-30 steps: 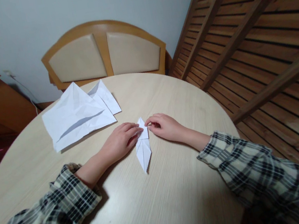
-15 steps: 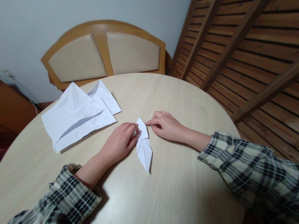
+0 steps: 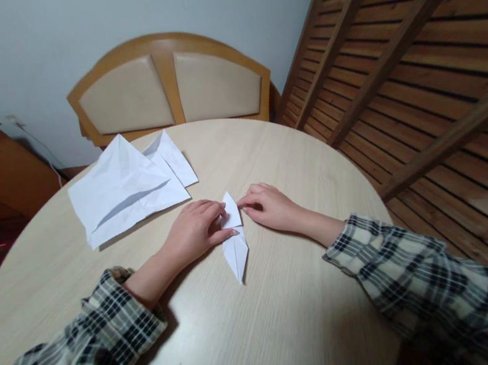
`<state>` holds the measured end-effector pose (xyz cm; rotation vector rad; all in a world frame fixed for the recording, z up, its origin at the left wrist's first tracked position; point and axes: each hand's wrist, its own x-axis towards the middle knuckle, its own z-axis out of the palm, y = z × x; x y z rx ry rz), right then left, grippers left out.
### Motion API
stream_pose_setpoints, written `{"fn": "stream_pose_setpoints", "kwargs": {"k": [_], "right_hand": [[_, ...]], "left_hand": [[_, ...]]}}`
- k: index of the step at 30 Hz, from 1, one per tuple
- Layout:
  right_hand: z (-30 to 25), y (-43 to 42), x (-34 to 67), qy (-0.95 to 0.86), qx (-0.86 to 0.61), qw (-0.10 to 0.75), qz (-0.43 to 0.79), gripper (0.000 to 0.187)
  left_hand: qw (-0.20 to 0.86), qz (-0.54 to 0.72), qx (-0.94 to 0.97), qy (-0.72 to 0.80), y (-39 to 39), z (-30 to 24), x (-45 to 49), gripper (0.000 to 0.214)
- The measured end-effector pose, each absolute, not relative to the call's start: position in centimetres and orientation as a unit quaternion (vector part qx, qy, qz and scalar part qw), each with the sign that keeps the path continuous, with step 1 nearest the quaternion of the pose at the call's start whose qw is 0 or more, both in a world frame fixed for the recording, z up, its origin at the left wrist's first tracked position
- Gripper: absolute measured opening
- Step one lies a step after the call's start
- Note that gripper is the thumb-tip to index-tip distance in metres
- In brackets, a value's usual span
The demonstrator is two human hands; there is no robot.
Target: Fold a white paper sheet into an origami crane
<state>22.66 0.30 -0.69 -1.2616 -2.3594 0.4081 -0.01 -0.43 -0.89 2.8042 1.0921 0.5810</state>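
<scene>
A folded paper shape point(image 3: 235, 248), white and narrow, is laid flat on the round worktop point(image 3: 270, 329), directly between the two sets of fingers, with its long point reaching back from them toward the person.

The left hand point(image 3: 193, 232) is rested on the worktop with its fingers point(image 3: 210, 207) half curled and not closed round anything. Their tips are set against the left side of the shape's upper flap, and the thumb point(image 3: 228, 233) is stretched across the shape's middle, by which it is pressed down.

The right hand point(image 3: 271, 206) is curled, its forefinger point(image 3: 244, 202) and thumb drawn together at the flap's right edge. The edge seems to be pinched there, though the contact is too small to be made out surely.

Beyond the left fingers, well apart, creased paper sheets point(image 3: 125, 188) are spread. A wooden chair point(image 3: 170, 82) is seen past the worktop's far rim.
</scene>
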Motion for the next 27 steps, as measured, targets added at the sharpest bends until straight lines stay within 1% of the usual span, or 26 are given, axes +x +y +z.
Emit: {"fn": "stream_pose_setpoints", "kwargs": {"k": [8, 17, 21, 24, 27], "right_hand": [[-0.85, 0.22, 22.43, -0.869, -0.408, 0.232, 0.158, 0.028], [-1.11, 0.31, 22.34, -0.874, -0.362, 0.278, 0.165, 0.027], [-1.04, 0.3, 22.24, -0.866, -0.358, 0.304, 0.175, 0.034], [-1.06, 0.37, 22.31, -0.855, -0.369, 0.316, 0.182, 0.04], [-1.3, 0.52, 22.44, -0.842, -0.384, 0.329, 0.189, 0.042]], "left_hand": [[-0.007, 0.178, 0.9, 0.397, -1.08, -0.21, 0.81, 0.046], [-0.024, 0.187, 0.909, 0.372, -1.36, -0.29, 0.85, 0.027], [-0.013, 0.203, 0.91, 0.36, -1.33, -0.55, 0.79, 0.018], [-0.015, 0.211, 0.91, 0.358, -1.22, -0.66, 0.71, 0.016], [-0.026, 0.219, 0.907, 0.359, -1.06, -0.64, 0.62, 0.016]]}}
